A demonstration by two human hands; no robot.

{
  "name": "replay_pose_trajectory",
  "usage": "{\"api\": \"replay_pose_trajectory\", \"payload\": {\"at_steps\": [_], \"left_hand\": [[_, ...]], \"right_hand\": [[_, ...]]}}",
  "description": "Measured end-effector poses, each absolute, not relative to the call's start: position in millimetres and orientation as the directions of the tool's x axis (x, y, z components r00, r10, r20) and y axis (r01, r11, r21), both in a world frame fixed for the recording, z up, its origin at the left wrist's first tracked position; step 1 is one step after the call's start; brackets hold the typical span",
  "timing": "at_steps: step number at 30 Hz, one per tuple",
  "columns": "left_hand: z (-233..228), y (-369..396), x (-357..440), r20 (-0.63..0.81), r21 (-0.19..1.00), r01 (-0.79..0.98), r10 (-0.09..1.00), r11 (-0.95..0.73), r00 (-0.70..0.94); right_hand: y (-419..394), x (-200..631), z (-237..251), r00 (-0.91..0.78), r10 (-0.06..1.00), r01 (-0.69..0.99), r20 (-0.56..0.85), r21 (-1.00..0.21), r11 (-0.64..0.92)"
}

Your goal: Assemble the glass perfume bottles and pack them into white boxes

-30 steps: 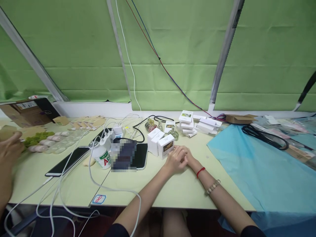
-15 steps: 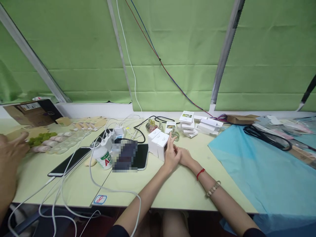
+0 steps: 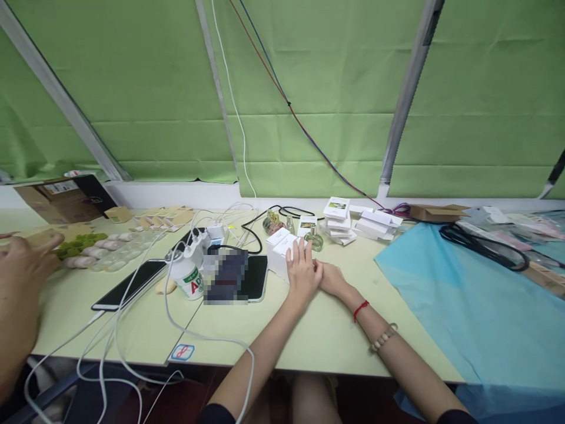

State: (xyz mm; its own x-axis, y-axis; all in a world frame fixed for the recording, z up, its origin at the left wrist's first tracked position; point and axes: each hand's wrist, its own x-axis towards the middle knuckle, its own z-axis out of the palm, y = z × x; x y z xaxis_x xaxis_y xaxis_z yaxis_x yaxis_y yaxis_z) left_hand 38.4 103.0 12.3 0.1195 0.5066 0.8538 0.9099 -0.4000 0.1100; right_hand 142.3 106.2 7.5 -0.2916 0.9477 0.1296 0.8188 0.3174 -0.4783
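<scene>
Two or more small white boxes (image 3: 279, 241) stand side by side on the table in front of me. My left hand (image 3: 302, 268) lies over their right side, with its fingers stretched out and slightly apart on the box surface. My right hand (image 3: 333, 279) meets the left one from the right. Its fingertips are hidden behind the left hand, so what they hold cannot be made out. Just behind the fingers stands a round glass bottle (image 3: 314, 240) with pale green contents. Other small bottles (image 3: 274, 222) are grouped behind the boxes.
Stacked white cartons (image 3: 339, 219) and flattened ones (image 3: 378, 224) lie behind right. A blue sheet (image 3: 477, 306) covers the right side. Phones (image 3: 128, 287), a white bottle (image 3: 188, 275) and trailing white cables (image 3: 194, 337) occupy the left. Another person's hand (image 3: 26, 271) is at the far left.
My left hand's fingers have come down from an upward point beside the boxes and now spread across them. My right hand stays against it. The view has shifted slightly.
</scene>
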Motion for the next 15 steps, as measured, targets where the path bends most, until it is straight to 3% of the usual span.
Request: {"api": "replay_pose_trajectory", "payload": {"at_steps": [6, 15], "left_hand": [[7.0, 105.0, 38.0, 0.821, 0.095, 0.917, 0.552, -0.387, 0.148], [12.8, 101.1, 37.7, 0.831, 0.099, 0.899, 0.533, -0.427, 0.162]], "right_hand": [[106.0, 141.3, 6.8, -0.278, 0.953, 0.820, 0.121, -0.486, 0.301], [106.5, 142.8, 7.0, -0.278, 0.952, 0.819, 0.125, -0.487, 0.303]]}}
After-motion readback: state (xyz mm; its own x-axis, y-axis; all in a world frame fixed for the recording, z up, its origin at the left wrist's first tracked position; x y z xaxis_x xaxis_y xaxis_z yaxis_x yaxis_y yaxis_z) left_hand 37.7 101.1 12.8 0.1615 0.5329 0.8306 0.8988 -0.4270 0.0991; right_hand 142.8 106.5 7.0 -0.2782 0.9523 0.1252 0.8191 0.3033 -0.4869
